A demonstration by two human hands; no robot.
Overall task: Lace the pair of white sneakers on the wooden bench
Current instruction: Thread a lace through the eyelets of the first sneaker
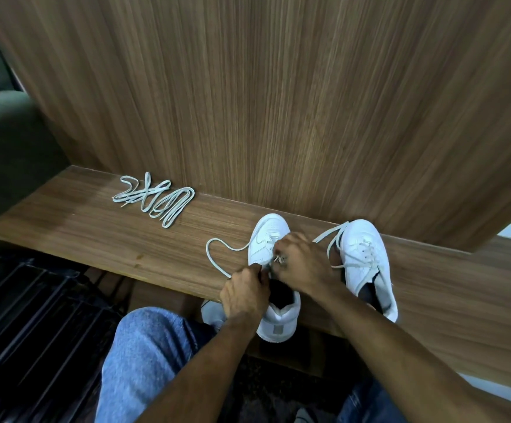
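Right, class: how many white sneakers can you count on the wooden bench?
2. One sneaker sits at the bench's front edge under both hands, partly covered by them. The other sneaker stands just right of it, already laced.

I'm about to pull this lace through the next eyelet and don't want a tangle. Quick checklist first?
1. Left hand grips the lace: ok.
2. Right hand pinches the lace tip at the eyelets: ok.
3. Left sneaker steady on the bench: not ok, its heel overhangs the front edge.
4. Slack loop free of knots: ok.
5. Right sneaker already laced: ok, ends loose.
6. Which eyelet is next: cannot tell, hands hide it.
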